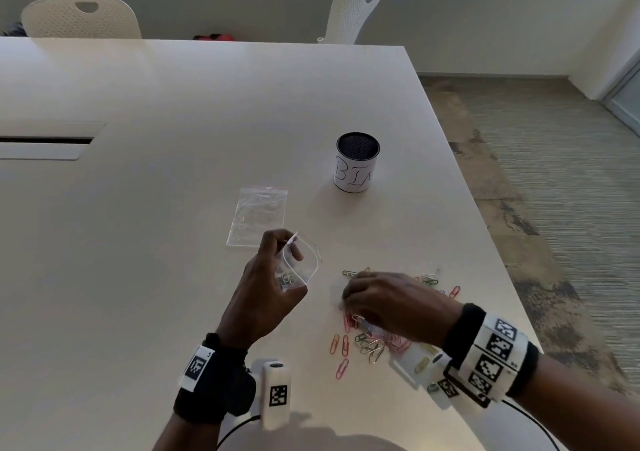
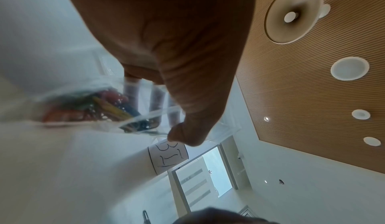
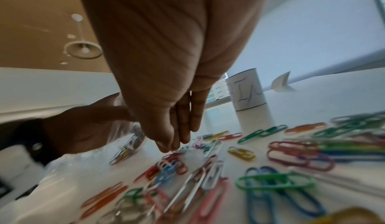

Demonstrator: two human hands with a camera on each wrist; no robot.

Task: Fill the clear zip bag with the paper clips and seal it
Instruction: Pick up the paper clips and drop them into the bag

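Black mesh cup, white paper label handwritten "BIN". Nearer than it: left hand pinching open clear zip bag; right hand, fingertips bunched, on scattered coloured paper clips, grasp unclear.

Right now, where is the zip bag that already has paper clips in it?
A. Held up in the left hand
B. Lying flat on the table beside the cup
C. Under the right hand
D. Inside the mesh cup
A: the left hand holds the zip bag up with its mouth open and a few paper clips at its bottom.
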